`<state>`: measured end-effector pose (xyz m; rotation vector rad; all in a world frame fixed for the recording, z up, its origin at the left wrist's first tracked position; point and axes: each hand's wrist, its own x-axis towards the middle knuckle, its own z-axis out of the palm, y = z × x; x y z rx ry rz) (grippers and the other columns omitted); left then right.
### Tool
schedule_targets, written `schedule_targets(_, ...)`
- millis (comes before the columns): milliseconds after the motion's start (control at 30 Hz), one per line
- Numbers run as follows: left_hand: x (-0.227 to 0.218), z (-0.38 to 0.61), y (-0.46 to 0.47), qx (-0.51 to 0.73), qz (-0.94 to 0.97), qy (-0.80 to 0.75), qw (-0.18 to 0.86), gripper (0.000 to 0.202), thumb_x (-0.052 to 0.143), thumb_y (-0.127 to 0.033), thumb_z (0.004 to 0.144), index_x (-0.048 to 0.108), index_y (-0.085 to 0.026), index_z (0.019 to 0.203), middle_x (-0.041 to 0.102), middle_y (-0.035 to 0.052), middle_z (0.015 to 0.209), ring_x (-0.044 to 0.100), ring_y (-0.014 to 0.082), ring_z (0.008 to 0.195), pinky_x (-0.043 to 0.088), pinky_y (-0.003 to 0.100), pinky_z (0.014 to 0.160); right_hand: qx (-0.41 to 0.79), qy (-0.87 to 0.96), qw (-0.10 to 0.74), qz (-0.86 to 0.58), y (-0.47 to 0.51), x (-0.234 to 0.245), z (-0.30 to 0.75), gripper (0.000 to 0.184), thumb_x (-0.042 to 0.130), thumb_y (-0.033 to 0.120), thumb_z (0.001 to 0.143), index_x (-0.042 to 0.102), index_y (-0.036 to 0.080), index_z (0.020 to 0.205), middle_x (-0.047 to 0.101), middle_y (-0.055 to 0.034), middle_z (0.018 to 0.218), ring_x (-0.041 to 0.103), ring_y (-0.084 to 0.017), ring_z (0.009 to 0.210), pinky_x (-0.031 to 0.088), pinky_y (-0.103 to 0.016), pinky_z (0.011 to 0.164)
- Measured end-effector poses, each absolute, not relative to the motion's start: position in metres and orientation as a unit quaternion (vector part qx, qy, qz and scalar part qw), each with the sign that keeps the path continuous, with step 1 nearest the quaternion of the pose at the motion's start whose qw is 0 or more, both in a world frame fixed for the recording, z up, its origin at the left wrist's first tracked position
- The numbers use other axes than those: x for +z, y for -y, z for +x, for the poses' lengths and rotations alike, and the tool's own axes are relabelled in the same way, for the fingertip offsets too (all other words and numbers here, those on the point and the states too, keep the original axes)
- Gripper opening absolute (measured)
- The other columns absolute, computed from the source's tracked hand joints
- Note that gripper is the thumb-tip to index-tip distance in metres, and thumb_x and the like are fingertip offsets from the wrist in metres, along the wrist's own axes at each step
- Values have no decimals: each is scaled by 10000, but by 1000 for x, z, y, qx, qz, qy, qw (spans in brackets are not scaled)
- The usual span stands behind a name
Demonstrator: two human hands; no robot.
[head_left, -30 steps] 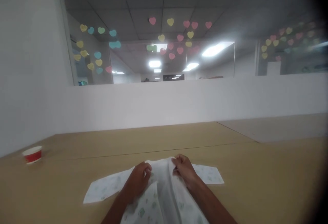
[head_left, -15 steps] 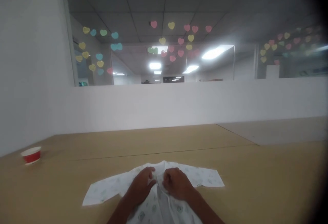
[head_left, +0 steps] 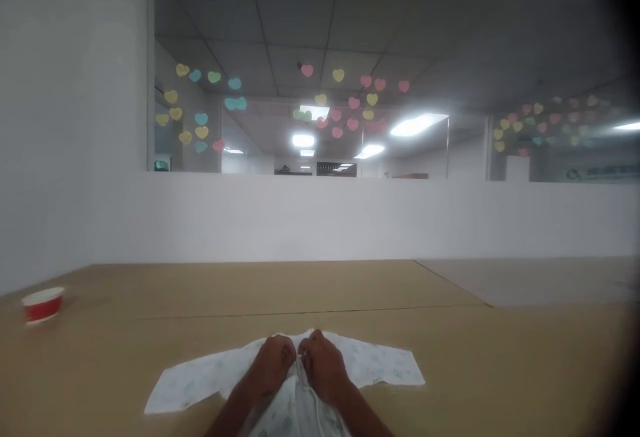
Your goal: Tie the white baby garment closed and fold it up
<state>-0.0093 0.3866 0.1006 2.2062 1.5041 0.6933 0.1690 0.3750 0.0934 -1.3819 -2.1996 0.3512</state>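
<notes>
Your bench (head_left: 500,370) runs back to the white wall. The white printed garment (head_left: 285,413) lies on its near part in front of you, sleeves spread to either side, body running toward you out of view. It should handle as light, soft and limp, creasing easily rather than sliding. Your left hand (head_left: 273,363) and right hand (head_left: 323,363) are just beside each other near the collar; each grip is narrow, fingers curled on cloth by the front opening, though some fingertips are hidden. Best hold: pinch the front edges, where layers look firmer. A red-and-white cup (head_left: 44,305) stands well apart, far left.
</notes>
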Motion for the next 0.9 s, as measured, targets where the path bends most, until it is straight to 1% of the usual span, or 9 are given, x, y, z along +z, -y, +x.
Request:
schedule_targets(67,103,-7,-394,232,785,-531,217,168,500,-122,735,662,-96,694,643,68,700,578,163,677,392,254,640,159,804,236,-521,-378,98,168,274,532,111,833,667,197,1055,556,-102,1111,577,-237,1016,421,-336,841)
schedule_targets(133,104,-4,-394,244,781,-532,217,175,503,-119,716,675,-92,697,654,76,715,582,168,680,388,256,640,186,795,237,-526,-379,101,168,243,564,124,823,670,188,1032,555,-102,1104,574,-228,1023,413,-324,858)
schedule_targets(267,102,1,-380,309,772,-523,187,243,488,-271,851,640,-100,771,641,83,774,547,170,724,370,288,707,194,775,341,-496,-376,98,168,212,507,69,823,644,163,955,547,-71,1064,544,-174,1005,388,-280,884)
schedule_targets(367,103,-1,-373,354,761,-499,217,356,454,-394,917,615,-98,802,618,81,765,531,160,715,386,277,697,207,760,423,-447,-374,93,168,165,515,70,803,642,149,874,542,-62,962,533,-156,896,383,-263,816)
schedule_targets(433,104,-4,-373,379,749,-480,255,400,461,-451,917,616,-90,841,627,89,789,555,163,730,418,265,690,208,758,442,-433,-374,90,167,141,526,78,786,638,145,839,548,-54,892,522,-157,842,368,-264,776)
schedule_targets(533,102,-7,-376,397,738,-451,307,384,518,-451,884,630,-83,870,660,106,841,611,182,783,466,266,724,199,766,450,-414,-376,87,167,156,494,90,797,634,151,831,576,-41,829,523,-159,803,350,-265,752)
schedule_targets(633,96,-7,-378,418,717,-449,331,349,555,-414,854,648,-80,892,681,119,900,646,203,861,488,285,804,192,765,465,-402,-380,85,167,190,470,98,797,642,163,846,597,-34,824,534,-161,793,351,-261,742)
schedule_targets(700,92,-7,-379,426,703,-457,341,355,575,-410,831,656,-76,919,685,126,938,653,214,897,491,298,837,200,760,468,-404,-380,85,167,171,481,116,796,637,165,848,599,-30,812,537,-162,778,358,-258,731)
schedule_targets(900,83,-10,-387,421,691,-470,353,444,605,-492,809,684,-72,926,683,144,979,653,236,936,490,315,856,209,761,433,-435,-378,84,163,101,496,145,804,577,175,856,593,-17,801,534,-167,764,360,-260,703)
